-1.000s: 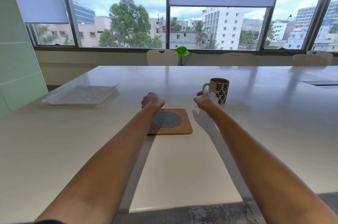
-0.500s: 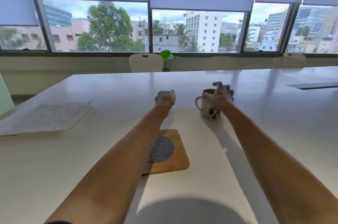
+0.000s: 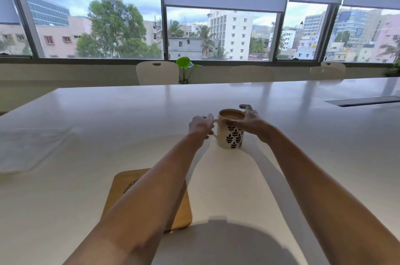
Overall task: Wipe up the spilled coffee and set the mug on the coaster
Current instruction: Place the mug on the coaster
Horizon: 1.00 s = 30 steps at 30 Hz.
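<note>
Cream mug (image 3: pixel 231 134) — between hands — left (image 3: pixel 200 126) at handle, right (image 3: pixel 252 120) cupping.

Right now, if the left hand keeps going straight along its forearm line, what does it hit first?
The mug: its handle. The left hand is already at the handle on the mug's left side; whether the fingers actually touch it is unclear.

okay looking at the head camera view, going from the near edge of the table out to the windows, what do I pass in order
Wooden coaster → mug, full of coffee, with the left hand at its handle and the right hand around its side → white chairs and green plant → windows.
</note>
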Each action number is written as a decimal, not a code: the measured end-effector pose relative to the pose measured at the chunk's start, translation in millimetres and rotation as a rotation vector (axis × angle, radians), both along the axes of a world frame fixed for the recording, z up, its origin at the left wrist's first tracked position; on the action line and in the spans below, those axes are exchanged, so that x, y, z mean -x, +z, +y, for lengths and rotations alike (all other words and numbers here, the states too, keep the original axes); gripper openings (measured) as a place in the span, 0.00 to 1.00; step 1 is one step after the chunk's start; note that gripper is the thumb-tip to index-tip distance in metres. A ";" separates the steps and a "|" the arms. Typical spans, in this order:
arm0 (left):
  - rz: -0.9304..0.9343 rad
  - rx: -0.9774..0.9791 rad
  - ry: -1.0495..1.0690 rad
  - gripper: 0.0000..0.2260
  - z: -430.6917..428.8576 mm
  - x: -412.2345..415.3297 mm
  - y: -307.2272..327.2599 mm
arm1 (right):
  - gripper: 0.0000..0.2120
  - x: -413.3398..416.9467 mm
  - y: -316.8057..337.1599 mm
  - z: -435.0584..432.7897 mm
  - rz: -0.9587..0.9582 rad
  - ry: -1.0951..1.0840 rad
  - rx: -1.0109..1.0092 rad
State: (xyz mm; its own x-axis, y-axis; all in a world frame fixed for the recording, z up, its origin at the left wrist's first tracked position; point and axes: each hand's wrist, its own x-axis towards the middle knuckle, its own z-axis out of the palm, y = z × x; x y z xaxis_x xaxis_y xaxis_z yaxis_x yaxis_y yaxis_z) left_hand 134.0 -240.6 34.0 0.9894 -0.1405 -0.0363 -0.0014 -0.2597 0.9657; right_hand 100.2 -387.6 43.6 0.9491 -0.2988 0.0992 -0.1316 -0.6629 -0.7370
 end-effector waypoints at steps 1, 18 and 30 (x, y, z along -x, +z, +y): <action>0.018 -0.005 -0.001 0.19 -4.2 -0.8 -1.5 | 0.45 -1.8 -2.4 -3.5 0.005 0.036 -0.034; 0.041 0.006 0.112 0.22 -23.0 -6.1 -11.9 | 0.37 -17.7 -37.7 -20.1 -0.155 0.143 -0.358; -0.035 0.069 0.193 0.17 1.4 9.6 13.9 | 0.37 -3.1 -8.4 2.5 -0.219 0.210 -0.354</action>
State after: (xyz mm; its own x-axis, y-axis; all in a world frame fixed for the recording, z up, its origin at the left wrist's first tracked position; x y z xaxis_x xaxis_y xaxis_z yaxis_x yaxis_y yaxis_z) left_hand 124.4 -239.2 47.9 0.9987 0.0505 0.0021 0.0076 -0.1920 0.9814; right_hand 103.2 -385.1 35.2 0.9609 -0.1542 0.2302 0.1620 -0.3613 -0.9183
